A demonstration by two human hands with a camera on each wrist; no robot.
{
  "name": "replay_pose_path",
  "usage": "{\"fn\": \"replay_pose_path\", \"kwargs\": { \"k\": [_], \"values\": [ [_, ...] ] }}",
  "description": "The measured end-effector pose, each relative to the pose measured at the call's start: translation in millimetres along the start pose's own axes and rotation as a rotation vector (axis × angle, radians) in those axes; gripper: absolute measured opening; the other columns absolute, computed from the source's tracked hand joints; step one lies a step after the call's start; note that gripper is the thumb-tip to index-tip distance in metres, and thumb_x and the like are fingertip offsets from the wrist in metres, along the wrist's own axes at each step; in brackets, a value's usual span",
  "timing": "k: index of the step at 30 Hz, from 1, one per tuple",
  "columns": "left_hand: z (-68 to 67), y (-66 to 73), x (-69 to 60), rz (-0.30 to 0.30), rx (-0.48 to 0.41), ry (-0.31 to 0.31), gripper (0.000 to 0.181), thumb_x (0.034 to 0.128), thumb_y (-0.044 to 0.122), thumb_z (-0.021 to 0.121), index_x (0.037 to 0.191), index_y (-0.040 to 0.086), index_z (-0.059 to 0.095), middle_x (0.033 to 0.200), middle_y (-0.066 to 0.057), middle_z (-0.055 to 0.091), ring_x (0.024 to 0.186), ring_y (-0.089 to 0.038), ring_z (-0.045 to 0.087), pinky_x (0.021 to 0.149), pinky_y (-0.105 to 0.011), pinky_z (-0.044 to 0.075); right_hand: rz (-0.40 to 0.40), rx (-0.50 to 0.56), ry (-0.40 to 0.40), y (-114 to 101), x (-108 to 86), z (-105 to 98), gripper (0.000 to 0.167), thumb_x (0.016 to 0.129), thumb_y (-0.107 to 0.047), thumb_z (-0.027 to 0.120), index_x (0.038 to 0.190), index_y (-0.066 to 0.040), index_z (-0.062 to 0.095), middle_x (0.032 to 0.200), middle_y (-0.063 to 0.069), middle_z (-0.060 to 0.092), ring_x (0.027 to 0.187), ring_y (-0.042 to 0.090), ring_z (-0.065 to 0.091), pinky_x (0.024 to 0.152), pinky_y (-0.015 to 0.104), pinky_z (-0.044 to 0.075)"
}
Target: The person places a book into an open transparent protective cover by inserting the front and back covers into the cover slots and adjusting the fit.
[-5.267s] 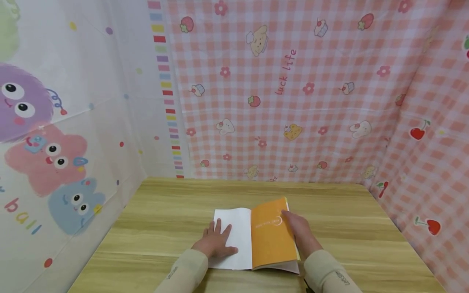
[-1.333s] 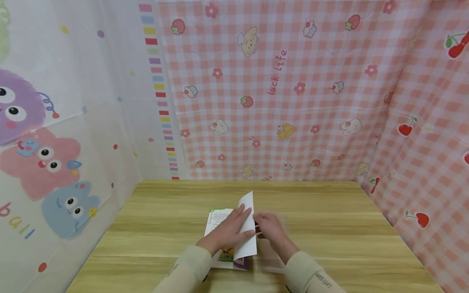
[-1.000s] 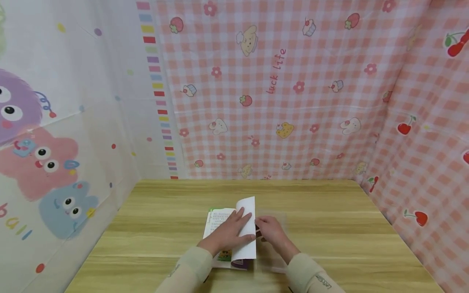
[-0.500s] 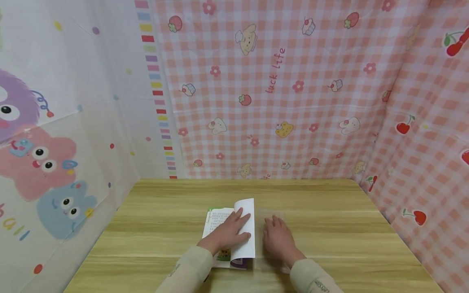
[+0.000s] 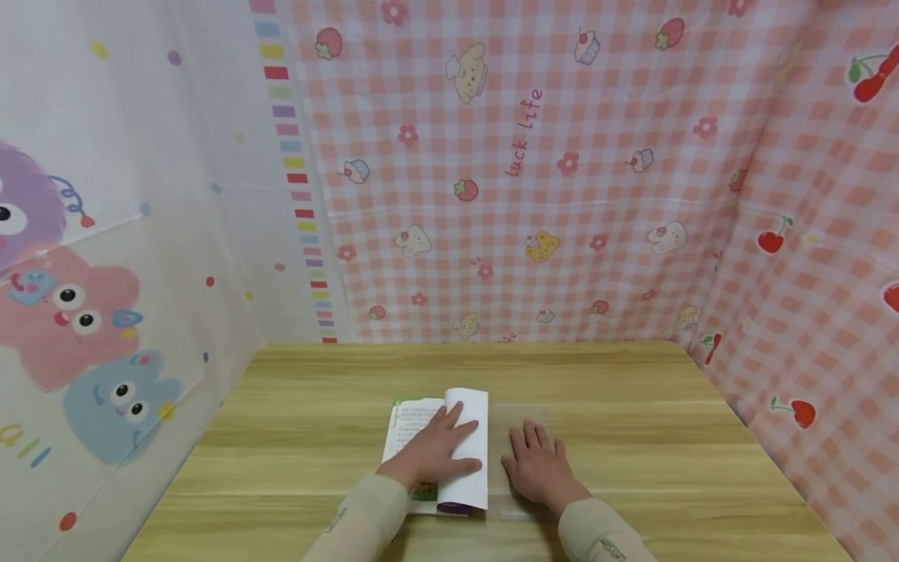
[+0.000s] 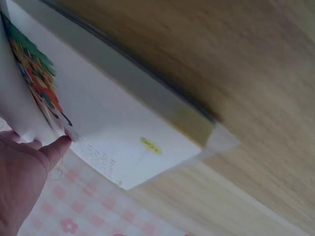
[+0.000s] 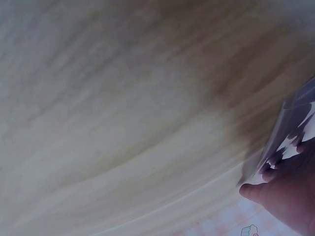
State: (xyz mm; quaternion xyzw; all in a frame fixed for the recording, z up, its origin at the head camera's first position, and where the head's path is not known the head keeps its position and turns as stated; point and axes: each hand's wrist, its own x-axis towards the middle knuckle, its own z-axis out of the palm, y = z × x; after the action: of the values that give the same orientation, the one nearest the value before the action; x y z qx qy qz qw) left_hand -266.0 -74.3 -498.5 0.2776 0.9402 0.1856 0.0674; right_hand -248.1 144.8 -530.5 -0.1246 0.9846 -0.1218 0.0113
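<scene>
Book (image 5: 407, 421): Lies with print showing, about midway between the left and right edges of the tabletop (image 5: 302, 390), well apart from its back edge.
White leaf (image 5: 469, 490): Bends over the book's right part, dark purple beneath.
Clear film (image 5: 523, 410): Reaches from the book toward the tabletop's right edge.
Left hand (image 5: 430, 454): Rests fingers spread across the leaf, its grip loose, clasping nothing.
Right hand (image 5: 541, 470): Lies over the film, fingers extended, its grip unclenched and without a hold.
Crease risk: The leaf could spring up if the left hand lifts, or crease under heavy pressure; uneven pushing by the right hand would likely wrinkle the film.
Pink checked cloth (image 5: 611, 218): Hangs beyond the tabletop's back edge.
</scene>
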Motion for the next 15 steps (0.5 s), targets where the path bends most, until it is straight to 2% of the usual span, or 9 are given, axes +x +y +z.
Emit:
{"fn": "replay_pose_path", "kwargs": {
  "k": [7,15],
  "values": [
    [2.1,3.7,1.3,-0.006,0.091,-0.002,0.067,0.0937,0.054,0.059,0.147,0.014,0.049,0.161,-0.017,0.025,0.145,-0.045,0.021,0.112,-0.053,0.032,-0.004,-0.004,-0.020,1.5,0.0,-1.9,0.053,0.103,-0.031,0.048,0.146,0.000,0.045,0.153,0.028,0.034,0.142,0.045,0.027,0.107,0.072,0.019],
    [5.4,6.9,2.7,-0.035,0.158,-0.024,0.065,0.0917,0.056,0.059,0.145,0.019,0.053,0.161,-0.012,0.027,0.147,-0.039,0.020,0.106,-0.061,0.036,-0.006,-0.002,-0.025,3.0,1.2,0.0,0.054,0.103,-0.033,0.047,0.146,0.000,0.044,0.154,0.027,0.033,0.143,0.045,0.026,0.107,0.072,0.019]
  ]
}}
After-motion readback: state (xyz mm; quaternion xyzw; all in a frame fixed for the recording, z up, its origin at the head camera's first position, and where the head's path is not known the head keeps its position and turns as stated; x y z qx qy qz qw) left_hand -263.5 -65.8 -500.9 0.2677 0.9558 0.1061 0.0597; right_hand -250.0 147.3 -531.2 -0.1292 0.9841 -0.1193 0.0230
